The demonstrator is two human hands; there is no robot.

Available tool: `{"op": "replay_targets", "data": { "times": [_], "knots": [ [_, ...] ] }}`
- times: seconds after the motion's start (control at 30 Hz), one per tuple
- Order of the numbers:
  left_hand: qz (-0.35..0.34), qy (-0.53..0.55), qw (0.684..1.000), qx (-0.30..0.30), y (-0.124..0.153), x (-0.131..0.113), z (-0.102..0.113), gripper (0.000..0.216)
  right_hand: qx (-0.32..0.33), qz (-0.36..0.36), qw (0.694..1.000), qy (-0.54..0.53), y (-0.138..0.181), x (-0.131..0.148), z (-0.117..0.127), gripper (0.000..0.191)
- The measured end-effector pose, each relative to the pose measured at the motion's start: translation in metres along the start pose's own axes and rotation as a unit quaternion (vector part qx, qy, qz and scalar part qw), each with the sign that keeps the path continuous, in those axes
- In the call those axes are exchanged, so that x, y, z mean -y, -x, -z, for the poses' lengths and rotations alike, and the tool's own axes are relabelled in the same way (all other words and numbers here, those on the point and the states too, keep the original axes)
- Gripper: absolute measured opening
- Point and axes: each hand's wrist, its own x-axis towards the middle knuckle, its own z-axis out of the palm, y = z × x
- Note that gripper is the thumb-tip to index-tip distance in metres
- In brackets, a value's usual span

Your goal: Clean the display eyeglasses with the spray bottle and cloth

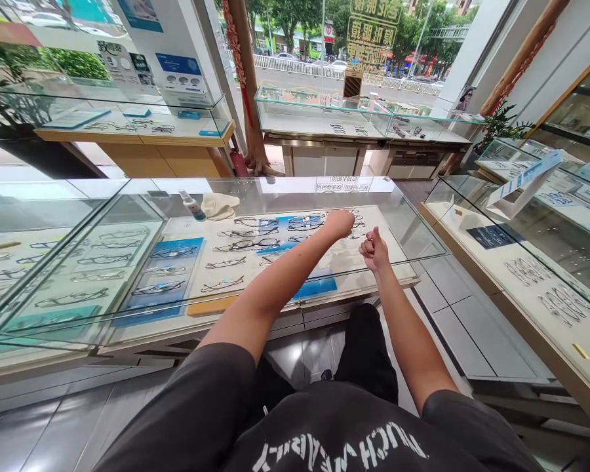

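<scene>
While both arms reach out over the glass case (413, 229), the left hand (341, 224) is bunched above the right part of its tray, back upward, with its fingertips hidden, so I cannot tell what, if anything, it grips. Just beside its knuckles lie glasses (358, 226), partly covered by that hand. The right hand (373, 249) is near the left but apart from it, fingers curled in and thumb raised against them; whether something thin is pinched there I cannot tell. More pairs lie in rows to the left of the hands, some over a blue sheet, others on a blue mat (195, 257) at the left of the tray. A yellow block (211, 306) sits at the tray's front, and a second blue piece (319, 287) lies below the forearms. Toward the far side, a spray bottle (193, 206) stands just beside a crumpled cream cloth (220, 205). On the right, another case holds a dark card (495, 237) and further glasses.
</scene>
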Motion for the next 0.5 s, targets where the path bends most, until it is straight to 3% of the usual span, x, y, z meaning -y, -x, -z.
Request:
{"op": "replay_targets", "data": {
  "times": [0.13, 0.27, 0.4, 0.5],
  "knots": [
    [-0.009, 0.022, 1.0, 0.01, -0.001, 0.002, -0.001, 0.027, -0.005, -0.008, 0.999, -0.037, 0.0, 0.004, 0.002, 0.062],
    [-0.028, 0.053, 0.998, -0.006, 0.018, 0.014, 0.015, 0.023, -0.025, 0.005, 0.992, -0.123, 0.003, 0.01, 0.008, 0.037],
    [-0.061, 0.166, 0.981, -0.078, 0.059, 0.059, 0.046, 0.025, -0.072, 0.017, 0.987, -0.14, 0.006, 0.01, 0.009, 0.026],
    [-0.067, 0.377, 0.911, -0.157, 0.096, 0.111, 0.066, 0.028, -0.07, 0.011, 0.99, -0.119, 0.002, 0.008, -0.005, 0.031]
  ]
}}
